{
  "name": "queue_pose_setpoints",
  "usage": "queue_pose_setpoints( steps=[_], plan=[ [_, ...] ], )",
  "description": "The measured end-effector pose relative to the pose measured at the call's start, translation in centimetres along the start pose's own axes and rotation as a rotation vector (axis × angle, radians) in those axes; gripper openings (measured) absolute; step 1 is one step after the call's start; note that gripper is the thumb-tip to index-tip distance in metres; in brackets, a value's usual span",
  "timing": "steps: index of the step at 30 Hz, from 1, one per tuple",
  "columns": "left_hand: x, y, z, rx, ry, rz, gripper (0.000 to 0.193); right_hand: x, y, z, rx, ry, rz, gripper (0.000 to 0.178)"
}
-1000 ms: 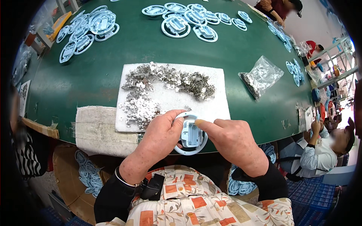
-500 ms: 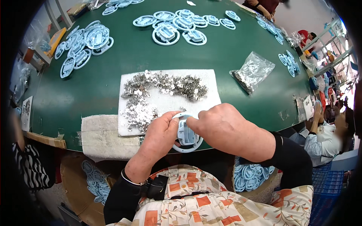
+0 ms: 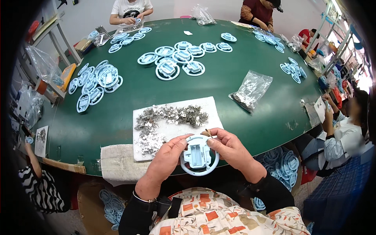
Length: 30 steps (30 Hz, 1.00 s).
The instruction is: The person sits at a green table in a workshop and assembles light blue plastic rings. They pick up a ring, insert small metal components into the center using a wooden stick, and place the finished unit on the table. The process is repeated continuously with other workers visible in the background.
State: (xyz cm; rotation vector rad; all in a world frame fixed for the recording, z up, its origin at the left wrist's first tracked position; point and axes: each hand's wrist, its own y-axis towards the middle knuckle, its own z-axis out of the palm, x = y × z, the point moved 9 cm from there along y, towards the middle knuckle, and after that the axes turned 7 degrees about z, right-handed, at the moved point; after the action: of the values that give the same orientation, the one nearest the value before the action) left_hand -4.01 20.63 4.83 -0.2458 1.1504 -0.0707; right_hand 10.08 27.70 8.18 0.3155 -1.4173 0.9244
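Both my hands hold a light-blue plastic ring part [image 3: 199, 156], shaped like a toy steering wheel with a rectangular compartment in its centre. My left hand [image 3: 166, 157] is closed on its upper left rim, thumb on top. My right hand [image 3: 233, 152] pinches the upper right rim between thumb and fingers; something brownish wraps a fingertip there. Just beyond the hands lies a white foam pad [image 3: 170, 133], bearing a curved heap of small shiny metal pieces [image 3: 194, 115]. The part is tilted up, its compartment facing me.
Piles of similar blue ring parts [image 3: 167, 68] lie across the green table [image 3: 156, 90]. A clear bag of metal pieces [image 3: 252, 90] sits right of the pad, a pale cloth [image 3: 121, 162] left. Cardboard boxes [image 3: 88, 203] with blue parts flank me. Other people work around the table.
My right hand has shifted from a fist over the part's upper rim to a pinch at its upper right. The view has tilted up, showing more of the far table and people.
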Motion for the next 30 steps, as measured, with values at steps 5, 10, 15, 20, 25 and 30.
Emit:
queue_pose_setpoints(
  steps=[5, 10, 15, 20, 25, 30],
  plan=[
    [-2.9, -0.2, 2.1, 0.126, 0.548, 0.255, 0.051, 0.3, -0.1, -0.5, 0.046, -0.097, -0.037, 0.029],
    [-4.2, -0.1, 3.6, 0.148, 0.847, 0.44, 0.045, 1.5, -0.5, 0.4, 0.034, -0.003, -0.091, 0.027],
    [-1.1, 0.2, 1.5, 0.163, -0.17, 0.185, 0.04, 2.9, -1.0, 0.9, -0.058, -0.142, -0.297, 0.019],
    [-1.8, -0.6, 2.4, 0.24, -0.174, 0.266, 0.042, 3.5, -0.9, 2.2, -0.113, -0.352, -0.314, 0.012],
    [-2.1, -1.1, 2.8, 0.242, 0.118, 0.329, 0.043, 3.5, -0.5, 2.4, -0.091, -0.323, -0.26, 0.012],
    [-1.1, -0.8, 3.0, 0.32, -0.314, 0.138, 0.056, 2.1, 0.8, 0.9, -0.13, -0.392, -0.193, 0.015]
  ],
)
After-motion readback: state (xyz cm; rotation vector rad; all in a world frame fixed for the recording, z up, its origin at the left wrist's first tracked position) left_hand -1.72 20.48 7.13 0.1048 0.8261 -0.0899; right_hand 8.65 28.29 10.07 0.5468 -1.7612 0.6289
